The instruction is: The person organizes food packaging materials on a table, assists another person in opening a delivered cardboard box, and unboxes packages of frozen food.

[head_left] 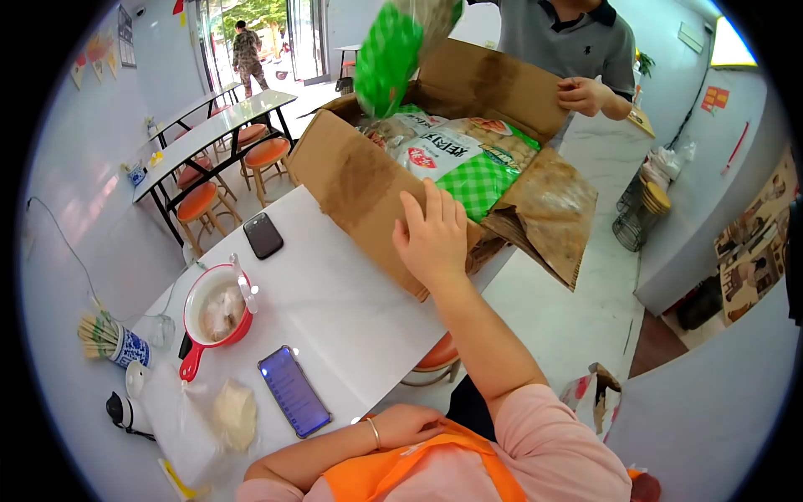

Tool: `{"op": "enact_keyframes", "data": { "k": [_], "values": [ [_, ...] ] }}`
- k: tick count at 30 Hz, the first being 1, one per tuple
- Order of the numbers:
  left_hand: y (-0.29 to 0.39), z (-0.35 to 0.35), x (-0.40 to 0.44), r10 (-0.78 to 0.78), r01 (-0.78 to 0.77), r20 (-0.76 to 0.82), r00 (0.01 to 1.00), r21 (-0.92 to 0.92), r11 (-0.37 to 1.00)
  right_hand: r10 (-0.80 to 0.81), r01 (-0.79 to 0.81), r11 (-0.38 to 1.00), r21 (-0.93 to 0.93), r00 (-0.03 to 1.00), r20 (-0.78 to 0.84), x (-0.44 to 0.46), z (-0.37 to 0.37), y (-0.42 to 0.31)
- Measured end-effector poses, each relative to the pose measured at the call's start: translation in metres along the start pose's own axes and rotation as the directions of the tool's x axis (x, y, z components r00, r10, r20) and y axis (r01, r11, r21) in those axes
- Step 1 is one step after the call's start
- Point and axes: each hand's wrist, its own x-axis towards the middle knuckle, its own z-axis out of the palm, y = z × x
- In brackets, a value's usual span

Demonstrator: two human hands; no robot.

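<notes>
My right hand (433, 238) reaches out over the near flap of a large cardboard box (360, 197), fingers spread and nothing gripped. Just beyond my fingertips, several plastic food bags (473, 159) with green check print lie inside the box; round tan pieces show through one. Low in view, my left hand (408, 425), a bracelet at its wrist, rests against my orange apron (368, 477); its fingers are partly hidden. Across the box, a person in a grey shirt (569, 42) has one hand on a flap. A blurred green bag (393, 58) is raised above the box near that person.
On the white table (335, 301) are a lit phone (294, 391), a dark phone-like device (263, 236), a red-handled bowl (205, 309), a pale lump in plastic (234, 414) and a patterned stick holder (130, 345). Orange stools (198, 202) stand behind left.
</notes>
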Motion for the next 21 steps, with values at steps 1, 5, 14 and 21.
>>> {"op": "enact_keyframes", "data": {
  "k": [1,5,14,21],
  "values": [
    [-0.001,0.001,0.0,0.019,-0.02,-0.025,0.999,-0.02,1.0,0.001,-0.001,1.0,-0.001,1.0,-0.001,0.0,0.0,0.0],
    [0.0,0.002,0.001,0.003,-0.003,-0.027,1.0,-0.004,1.0,0.002,-0.002,1.0,-0.012,1.0,0.018,0.0,0.0,-0.001],
    [0.004,0.002,0.004,0.004,-0.004,-0.01,1.0,0.069,0.998,0.0,0.0,0.999,0.049,1.0,-0.002,0.0,-0.004,0.001],
    [0.009,0.002,0.002,0.03,-0.026,-0.059,0.998,0.081,0.996,0.024,-0.024,0.998,0.058,1.0,0.008,-0.002,-0.006,0.002]
  ]
}}
